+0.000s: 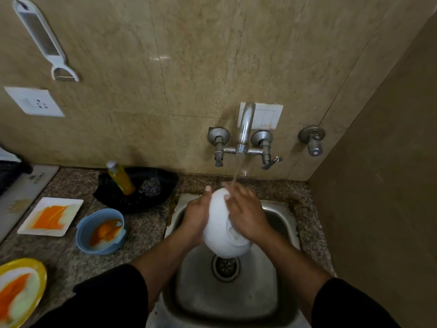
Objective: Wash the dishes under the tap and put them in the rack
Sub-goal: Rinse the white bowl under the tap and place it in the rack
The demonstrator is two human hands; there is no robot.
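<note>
I see two bare forearms coming up from the bottom of the view. Each wears a black sleeve, the left sleeve (111,294) and the right sleeve (354,304), both pushed up to about the elbow. The cloth is plain and dark, with no markings I can make out. The left hand (197,215) and right hand (248,215) are bare: no rings, watch or gloves show.

Wall and counter fixtures

White-handled grater-peeler (41,36) hangs above white wall socket (35,102); yellow soap bottle (121,178) beside steel-wool scrubber (150,187).
</note>
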